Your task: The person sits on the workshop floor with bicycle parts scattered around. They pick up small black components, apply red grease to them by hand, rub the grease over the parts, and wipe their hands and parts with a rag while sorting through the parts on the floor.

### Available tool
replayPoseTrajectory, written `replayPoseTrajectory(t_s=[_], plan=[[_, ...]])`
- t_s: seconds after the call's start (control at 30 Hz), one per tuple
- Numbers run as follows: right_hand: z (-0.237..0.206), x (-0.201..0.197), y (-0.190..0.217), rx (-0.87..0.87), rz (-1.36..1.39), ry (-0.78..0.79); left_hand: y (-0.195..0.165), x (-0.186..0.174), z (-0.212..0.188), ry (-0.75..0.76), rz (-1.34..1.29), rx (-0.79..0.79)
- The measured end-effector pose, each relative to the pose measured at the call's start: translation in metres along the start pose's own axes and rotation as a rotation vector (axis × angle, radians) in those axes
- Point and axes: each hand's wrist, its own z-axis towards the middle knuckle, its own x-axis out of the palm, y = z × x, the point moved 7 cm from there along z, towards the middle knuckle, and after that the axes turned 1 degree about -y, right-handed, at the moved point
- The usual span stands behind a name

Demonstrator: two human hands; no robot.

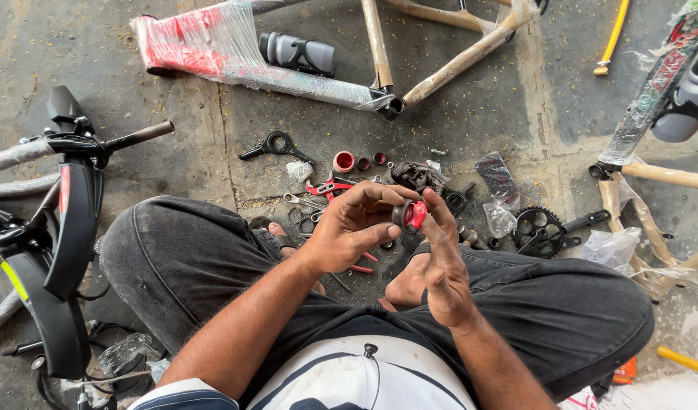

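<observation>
**Seating the Red Cap on the Black Cup**

I sit cross-legged on the concrete floor (174,144). My left hand (349,228) is closed around a small black cup (401,215), thumb below and fingertips curled over the top. My right hand (444,262) stands narrow and upright, its index finger (434,206) pressing a red cap (415,216) against the cup's open face. The part is held above my lap, at the centre of my view.

To do this well, in my judgement: keep the cup steady in the left hand, keep the cap square to the rim, and press evenly so it does not cock to one side.

Loose parts lie on the floor at 12 o'clock of my hands: a red ring (343,162), red-handled pliers (328,187) and a black wrench (275,145). A black chainring with crank (543,228) lies at 3 o'clock. A wrapped bicycle frame (288,80) lies farther out at 12 o'clock.
</observation>
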Motion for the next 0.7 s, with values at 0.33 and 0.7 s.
replayPoseTrajectory(t_s=[0.33,0.7], plan=[[-0.004,-0.008,0.016,-0.159,-0.25,-0.06,-0.008,-0.003,0.001,0.018,0.05,0.016],[0.011,-0.004,0.021,-0.065,-0.269,0.011,-0.01,-0.001,-0.001,0.048,0.045,-0.051]])
